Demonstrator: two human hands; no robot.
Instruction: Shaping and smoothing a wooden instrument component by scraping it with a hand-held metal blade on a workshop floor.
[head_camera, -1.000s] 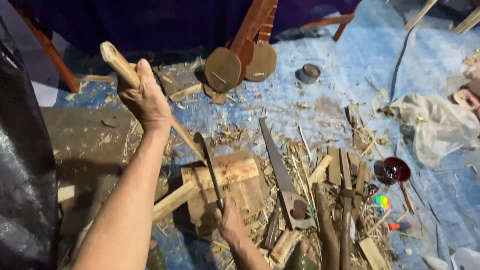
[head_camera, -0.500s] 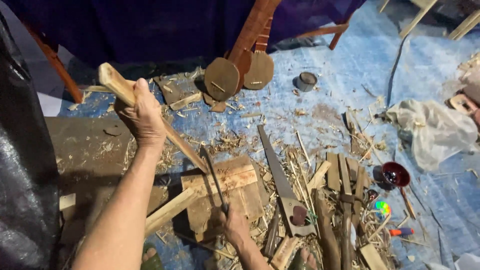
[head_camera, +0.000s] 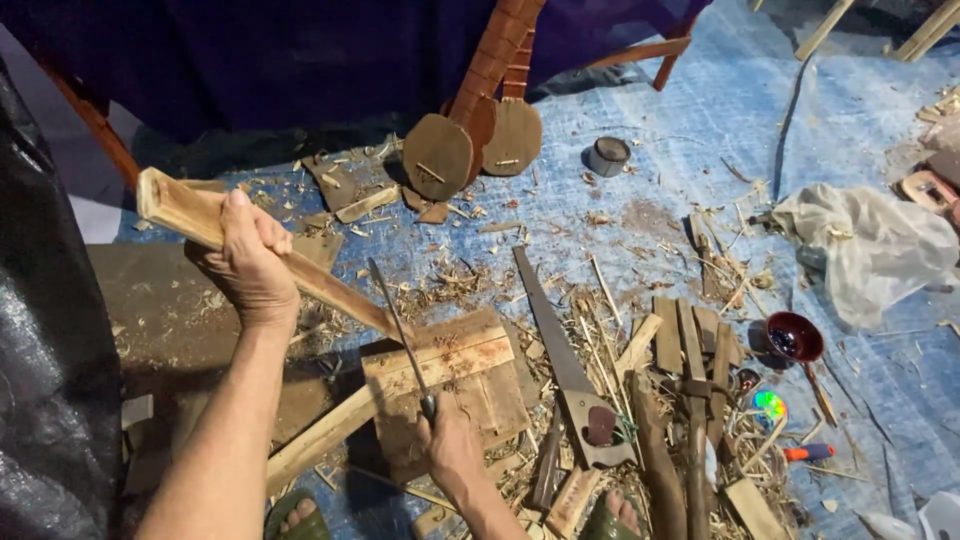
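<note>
- the left hand (head_camera: 250, 262) is closed tight around a long wood strip (head_camera: 300, 275), held slanted with its lower end resting on a wooden block (head_camera: 450, 385) on the floor.
- the right hand (head_camera: 452, 450) is wrapped round the handle of a knife (head_camera: 400, 330), blade pointing up and away, its edge close to or touching the strip near the lower end; i cannot tell which.
- a handsaw (head_camera: 560, 370) lies just right of the block, among sticks and shavings on the blue tarp (head_camera: 700, 130).
- a dark red bowl (head_camera: 795, 337) sits to the right, a crumpled plastic bag (head_camera: 865, 250) beyond it; two flat round-bodied wooden instruments (head_camera: 475, 145) lean at the top.
- risk, as i judge it: the blade could skid off the grain and run toward the left wrist, since the strip is steadied only by that one hand.
- the strip's end could slip off the block on loose shavings.
- bare toes (head_camera: 300, 515) show near the block, within reach of a dropped blade.
</note>
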